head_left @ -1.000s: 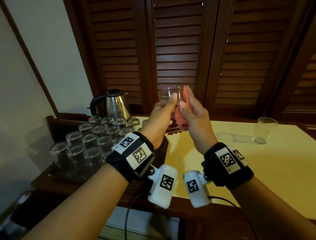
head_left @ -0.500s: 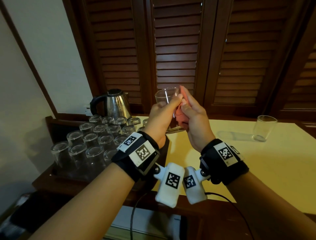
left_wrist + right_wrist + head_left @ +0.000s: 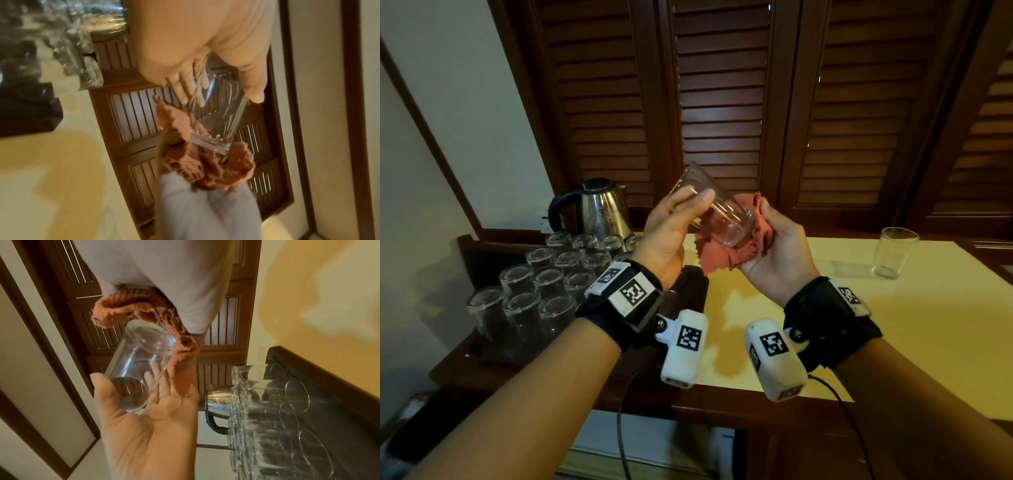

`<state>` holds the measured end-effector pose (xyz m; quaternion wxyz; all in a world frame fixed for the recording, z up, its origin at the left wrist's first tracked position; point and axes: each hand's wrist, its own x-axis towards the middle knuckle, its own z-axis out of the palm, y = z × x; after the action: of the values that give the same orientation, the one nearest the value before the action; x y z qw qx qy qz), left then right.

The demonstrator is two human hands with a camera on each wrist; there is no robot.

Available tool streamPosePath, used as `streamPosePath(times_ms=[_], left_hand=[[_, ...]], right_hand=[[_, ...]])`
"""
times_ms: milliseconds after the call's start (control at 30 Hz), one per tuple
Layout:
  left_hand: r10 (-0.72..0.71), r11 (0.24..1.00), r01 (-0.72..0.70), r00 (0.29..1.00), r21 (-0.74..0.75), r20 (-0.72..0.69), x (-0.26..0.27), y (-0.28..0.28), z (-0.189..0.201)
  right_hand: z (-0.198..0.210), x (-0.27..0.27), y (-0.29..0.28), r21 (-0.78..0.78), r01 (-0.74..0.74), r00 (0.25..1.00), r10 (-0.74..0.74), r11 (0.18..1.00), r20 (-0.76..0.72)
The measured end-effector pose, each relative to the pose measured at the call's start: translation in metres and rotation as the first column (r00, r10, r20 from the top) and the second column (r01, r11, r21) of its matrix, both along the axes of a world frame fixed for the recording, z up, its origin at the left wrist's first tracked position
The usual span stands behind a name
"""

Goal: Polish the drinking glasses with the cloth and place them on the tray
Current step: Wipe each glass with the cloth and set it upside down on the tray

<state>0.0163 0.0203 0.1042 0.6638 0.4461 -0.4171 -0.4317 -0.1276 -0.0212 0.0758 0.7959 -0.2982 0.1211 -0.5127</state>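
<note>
A clear drinking glass (image 3: 719, 212) is held in the air over the table's left end, tilted with its mouth up-left. My left hand (image 3: 688, 212) grips it near the rim, thumb across the wall. Its base sits in a crumpled reddish cloth (image 3: 736, 250), which my right hand (image 3: 770, 236) cups in its palm with the thumb on top. In the left wrist view, fingers (image 3: 185, 92) lie along the glass (image 3: 220, 116) above the cloth (image 3: 205, 167). From the right wrist, the cloth (image 3: 144, 309) wraps the base of the glass (image 3: 139, 363).
A dark wooden tray (image 3: 465, 243) at the left holds several upturned glasses (image 3: 544, 284). A steel kettle (image 3: 602, 212) stands behind them. One upright glass (image 3: 895, 253) stands at the far right of the yellow table (image 3: 893, 335). Louvred wooden doors are behind.
The glass has gone from upright to tilted, and its base now sits in the cloth. My right hand has turned palm up under it.
</note>
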Motion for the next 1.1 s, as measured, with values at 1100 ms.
streamPosePath(times_ms=[1100], left_hand=[[0.13, 0.971, -0.033, 0.902, -0.235, 0.412, -0.009, -0.006, -0.015]], right_hand=[[0.005, 0.018, -0.022, 0.012, 0.155, 0.947, -0.145, 0.988, -0.286]])
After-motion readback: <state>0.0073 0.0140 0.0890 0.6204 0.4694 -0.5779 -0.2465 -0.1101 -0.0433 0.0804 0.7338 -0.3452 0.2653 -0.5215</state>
